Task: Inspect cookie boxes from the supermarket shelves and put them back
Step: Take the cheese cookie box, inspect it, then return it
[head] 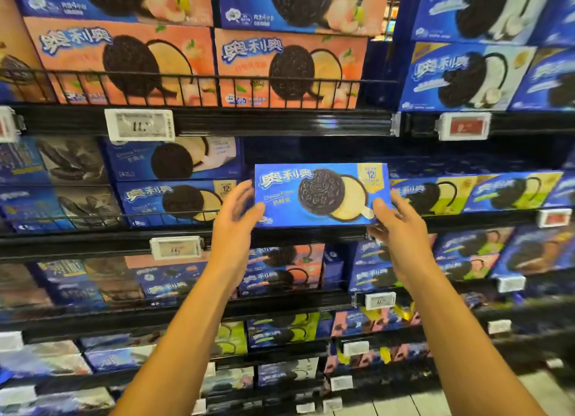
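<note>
Two bare hands hold one blue box (320,194) between them, upright, front side to the camera. The left hand (235,216) grips its left edge with the thumb on the front and fingers curled behind. The right hand (399,225) pinches the lower right corner. Behind the box is a dark gap in the shelf (280,124). Left of the left hand stand two similar blue boxes (174,180), stacked.

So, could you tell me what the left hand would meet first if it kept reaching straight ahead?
Probably the blue cookie box, whose left edge the left hand already holds; behind it lies a dark shelf gap, depth unclear.
</note>
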Available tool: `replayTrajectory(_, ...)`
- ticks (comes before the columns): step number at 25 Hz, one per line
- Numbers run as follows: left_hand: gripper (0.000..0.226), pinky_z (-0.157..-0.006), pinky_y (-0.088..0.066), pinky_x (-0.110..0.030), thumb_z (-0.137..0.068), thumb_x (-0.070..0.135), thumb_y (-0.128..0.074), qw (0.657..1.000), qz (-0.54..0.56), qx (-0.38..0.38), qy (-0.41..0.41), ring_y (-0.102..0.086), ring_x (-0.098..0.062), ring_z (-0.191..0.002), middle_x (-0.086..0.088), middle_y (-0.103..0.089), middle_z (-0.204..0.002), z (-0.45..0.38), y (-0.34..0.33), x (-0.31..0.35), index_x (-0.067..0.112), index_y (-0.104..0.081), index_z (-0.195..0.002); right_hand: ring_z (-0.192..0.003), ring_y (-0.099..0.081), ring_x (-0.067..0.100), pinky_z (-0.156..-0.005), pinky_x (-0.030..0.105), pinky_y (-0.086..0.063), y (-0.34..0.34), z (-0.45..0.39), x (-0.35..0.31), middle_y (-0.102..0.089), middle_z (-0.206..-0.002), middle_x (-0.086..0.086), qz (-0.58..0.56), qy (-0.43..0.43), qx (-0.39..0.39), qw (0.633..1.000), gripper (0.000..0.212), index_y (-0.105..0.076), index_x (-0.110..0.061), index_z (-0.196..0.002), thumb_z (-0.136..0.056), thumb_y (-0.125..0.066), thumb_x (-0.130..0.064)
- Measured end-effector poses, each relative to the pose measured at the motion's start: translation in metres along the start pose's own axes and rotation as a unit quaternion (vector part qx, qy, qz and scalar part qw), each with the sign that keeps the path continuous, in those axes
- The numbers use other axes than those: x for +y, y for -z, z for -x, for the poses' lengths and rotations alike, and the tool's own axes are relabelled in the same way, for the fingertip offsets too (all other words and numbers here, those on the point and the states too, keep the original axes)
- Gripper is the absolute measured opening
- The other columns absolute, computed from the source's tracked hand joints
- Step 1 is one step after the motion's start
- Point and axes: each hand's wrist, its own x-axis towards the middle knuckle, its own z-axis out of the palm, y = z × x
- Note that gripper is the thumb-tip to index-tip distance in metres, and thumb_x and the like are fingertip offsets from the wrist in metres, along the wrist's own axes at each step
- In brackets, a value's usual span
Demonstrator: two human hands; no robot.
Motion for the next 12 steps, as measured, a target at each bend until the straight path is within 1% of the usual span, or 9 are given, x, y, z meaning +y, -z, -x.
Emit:
replayTrajectory(1,0.038,-0.094,-0.053,-0.036,-0.093,0.001,-0.060,0.999,0.029,-0.004,0.018,-0.059,-0.024,-0.123,-0.005,-0.066,-0.127,0.006,0.005,-0.005,0.024,-0.058,-0.124,-0.083,-0.068,0.010,-0.075,0.028,-0.056,0.003,0.007,0.003,-0.069,-0.113,0.003,-0.012,-0.009,-0.001,1.000,0.032,-0.059,-0.025,-0.131,-0.100,-0.060,-0.024)
replayTrajectory(3,0.047,-0.085,-0.055,-0.029,-0.085,0.002,-0.069,0.997,0.066,-0.018,0.039,-0.061,-0.023,-0.119,-0.005,-0.067,-0.123,0.019,0.013,-0.013,0.022,-0.057,-0.126,-0.082,-0.069,0.010,-0.071,0.029,-0.059,0.012,0.020,0.008,-0.072,-0.107,-0.002,-0.027,-0.022,-0.002,0.999,0.026,-0.060,-0.024,-0.125,-0.100,-0.060,-0.019)
replayTrajectory(4,0.052,-0.085,-0.055,-0.028,-0.081,0.004,-0.071,0.996,0.078,-0.022,0.046,-0.063,-0.022,-0.117,-0.006,-0.066,-0.125,0.026,0.017,-0.018,0.019,-0.056,-0.128,-0.082,-0.069,0.010,-0.070,0.029,-0.060,0.016,0.027,0.010,-0.074,-0.103,-0.007,-0.031,-0.026,-0.006,0.999,0.024,-0.062,-0.028,-0.120,-0.099,-0.060,-0.017)
replayTrajectory(6,0.057,-0.087,-0.056,-0.033,-0.077,0.005,-0.068,0.993,0.105,-0.023,0.052,-0.064,-0.019,-0.116,-0.004,-0.064,-0.129,0.042,0.023,-0.023,0.016,-0.054,-0.132,-0.086,-0.071,0.009,-0.068,0.028,-0.061,0.024,0.042,0.011,-0.075,-0.103,-0.013,-0.045,-0.031,-0.024,0.998,0.029,-0.063,-0.033,-0.117,-0.096,-0.063,-0.014)
replayTrajectory(8,0.057,-0.087,-0.057,-0.033,-0.077,0.000,-0.064,0.990,0.129,-0.024,0.048,-0.064,-0.018,-0.114,-0.003,-0.064,-0.128,0.061,0.025,-0.027,0.013,-0.054,-0.131,-0.095,-0.072,0.015,-0.073,0.030,-0.061,0.033,0.058,0.014,-0.074,-0.113,-0.004,-0.074,-0.037,-0.048,0.995,0.042,-0.062,-0.027,-0.126,-0.087,-0.069,-0.014)
replayTrajectory(10,0.054,-0.092,-0.057,-0.035,-0.076,0.000,-0.064,0.990,0.134,-0.021,0.048,-0.063,-0.019,-0.115,-0.002,-0.065,-0.126,0.081,0.023,-0.029,0.014,-0.056,-0.128,-0.105,-0.071,0.023,-0.083,0.036,-0.061,0.045,0.076,0.020,-0.072,-0.121,0.006,-0.107,-0.048,-0.058,0.991,0.057,-0.057,-0.019,-0.135,-0.079,-0.071,-0.017)
replayTrajectory(11,0.054,-0.094,-0.054,-0.037,-0.076,0.001,-0.065,0.990,0.131,-0.017,0.053,-0.062,-0.020,-0.116,-0.002,-0.065,-0.125,0.091,0.020,-0.030,0.014,-0.056,-0.127,-0.105,-0.071,0.025,-0.085,0.037,-0.061,0.051,0.084,0.023,-0.071,-0.122,0.008,-0.118,-0.056,-0.055,0.990,0.060,-0.056,-0.017,-0.136,-0.078,-0.071,-0.017)
replayTrajectory(12,0.054,-0.095,-0.053,-0.037,-0.076,0.003,-0.067,0.990,0.128,-0.013,0.061,-0.062,-0.020,-0.115,-0.002,-0.065,-0.125,0.099,0.016,-0.030,0.014,-0.056,-0.127,-0.102,-0.071,0.023,-0.082,0.036,-0.061,0.057,0.092,0.027,-0.071,-0.122,0.008,-0.125,-0.065,-0.048,0.989,0.060,-0.056,-0.017,-0.135,-0.077,-0.071,-0.018)
